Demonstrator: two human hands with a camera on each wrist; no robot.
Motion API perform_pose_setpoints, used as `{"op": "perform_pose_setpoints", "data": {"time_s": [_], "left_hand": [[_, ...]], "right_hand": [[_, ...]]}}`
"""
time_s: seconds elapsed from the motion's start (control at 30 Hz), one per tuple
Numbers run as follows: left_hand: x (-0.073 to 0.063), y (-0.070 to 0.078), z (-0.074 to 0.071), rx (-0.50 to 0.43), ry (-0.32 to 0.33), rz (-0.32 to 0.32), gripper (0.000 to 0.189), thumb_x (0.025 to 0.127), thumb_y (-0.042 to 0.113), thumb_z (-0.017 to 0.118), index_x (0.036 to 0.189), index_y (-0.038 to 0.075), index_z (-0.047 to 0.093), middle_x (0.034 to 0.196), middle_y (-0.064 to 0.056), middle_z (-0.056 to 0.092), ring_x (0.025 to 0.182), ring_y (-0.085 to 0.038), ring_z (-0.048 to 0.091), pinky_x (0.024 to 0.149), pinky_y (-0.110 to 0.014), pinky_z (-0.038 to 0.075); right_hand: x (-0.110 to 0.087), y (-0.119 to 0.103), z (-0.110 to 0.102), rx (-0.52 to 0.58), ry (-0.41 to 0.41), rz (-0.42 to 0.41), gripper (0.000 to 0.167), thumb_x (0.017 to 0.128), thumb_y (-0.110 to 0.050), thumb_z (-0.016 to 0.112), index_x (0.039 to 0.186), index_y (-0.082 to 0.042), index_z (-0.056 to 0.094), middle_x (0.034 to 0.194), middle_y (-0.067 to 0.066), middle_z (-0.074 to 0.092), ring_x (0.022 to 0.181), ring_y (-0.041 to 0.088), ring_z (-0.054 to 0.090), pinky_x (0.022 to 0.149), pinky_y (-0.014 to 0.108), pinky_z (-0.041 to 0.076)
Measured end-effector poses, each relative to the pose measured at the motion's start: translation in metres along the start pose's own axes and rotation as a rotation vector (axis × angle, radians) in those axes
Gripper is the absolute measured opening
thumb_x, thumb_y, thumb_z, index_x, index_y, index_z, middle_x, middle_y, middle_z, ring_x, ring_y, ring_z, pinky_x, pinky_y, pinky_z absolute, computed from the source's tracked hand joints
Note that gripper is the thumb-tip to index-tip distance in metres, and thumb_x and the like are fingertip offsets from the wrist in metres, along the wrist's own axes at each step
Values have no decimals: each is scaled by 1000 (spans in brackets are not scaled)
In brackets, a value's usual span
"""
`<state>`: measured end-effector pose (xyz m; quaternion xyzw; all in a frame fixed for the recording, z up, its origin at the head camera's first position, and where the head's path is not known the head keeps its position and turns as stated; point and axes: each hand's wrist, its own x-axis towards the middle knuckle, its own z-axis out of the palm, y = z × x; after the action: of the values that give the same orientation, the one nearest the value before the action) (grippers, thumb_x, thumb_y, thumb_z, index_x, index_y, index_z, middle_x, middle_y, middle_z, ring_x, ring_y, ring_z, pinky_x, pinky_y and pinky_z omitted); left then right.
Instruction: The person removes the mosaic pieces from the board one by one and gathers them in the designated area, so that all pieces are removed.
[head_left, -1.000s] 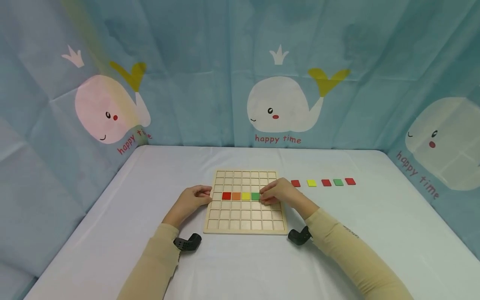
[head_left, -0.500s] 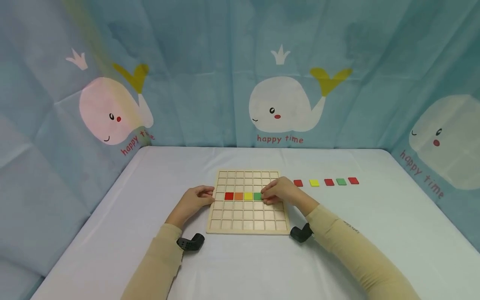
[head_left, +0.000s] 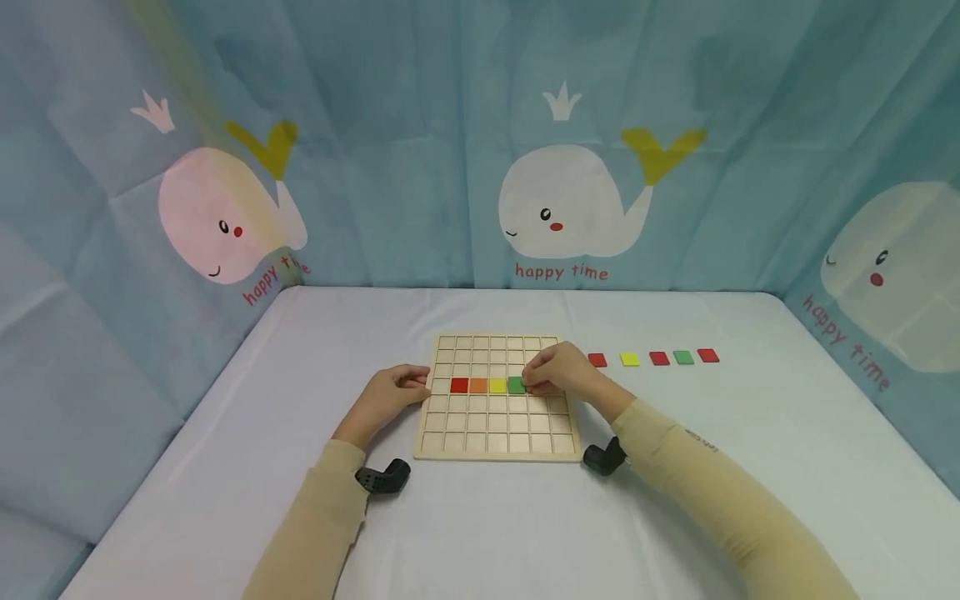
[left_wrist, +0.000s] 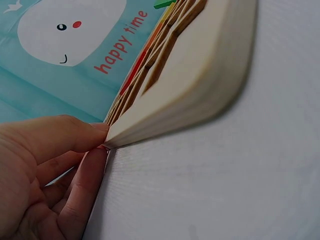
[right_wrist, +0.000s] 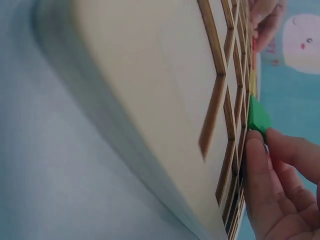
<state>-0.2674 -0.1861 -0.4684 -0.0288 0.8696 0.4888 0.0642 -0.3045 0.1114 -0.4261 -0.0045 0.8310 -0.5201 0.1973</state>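
Observation:
A square wooden grid board (head_left: 495, 456) lies on the table. One of its rows holds a red tile (head_left: 459, 386), an orange tile (head_left: 478, 386) and a yellow tile (head_left: 498, 386) side by side. Beside the yellow one, my right hand (head_left: 558, 371) pinches a green tile (head_left: 515, 385) between thumb and fingertips. From the right wrist, that green tile (right_wrist: 258, 115) looks tilted, one side raised above the grid. My left hand (head_left: 384, 402) holds the board's left edge; in the left wrist view its thumb and fingers (left_wrist: 82, 137) meet at that edge.
To the right of the board lies a spaced row of loose tiles: a red tile (head_left: 597, 360), a yellow tile (head_left: 629, 359), another red tile (head_left: 659, 358), a green one (head_left: 683, 357) and a last red one (head_left: 708, 356). A whale-print curtain (head_left: 375, 167) surrounds the white table (head_left: 480, 533).
The head view has shifted slightly. My right fingers have drawn up a little at the green tile, whose right side looks slightly raised. My left hand stays at the board's edge.

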Motion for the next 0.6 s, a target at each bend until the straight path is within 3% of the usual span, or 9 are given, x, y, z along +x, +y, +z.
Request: {"op": "perform_pose_setpoints", "data": {"time_s": [0.3, 0.6], "left_hand": [[0, 1, -3, -15, 0, -7, 45, 89, 15, 72, 132, 7, 63, 111, -8, 68, 101, -18, 62, 94, -36, 46], [-1, 1, -1, -32, -1, -13, 45, 89, 14, 72, 132, 5, 62, 110, -8, 69, 98, -17, 62, 91, -32, 47]], "right_hand": [[1, -6, 3, -17, 3, -15, 13, 86, -7, 76, 94, 2, 72, 84, 7, 73, 64, 10, 68, 67, 25, 58], [-9, -4, -6, -48, 45, 46, 17, 86, -11, 77, 98, 1, 75, 80, 4, 74, 63, 7, 68, 68, 24, 58]]}}
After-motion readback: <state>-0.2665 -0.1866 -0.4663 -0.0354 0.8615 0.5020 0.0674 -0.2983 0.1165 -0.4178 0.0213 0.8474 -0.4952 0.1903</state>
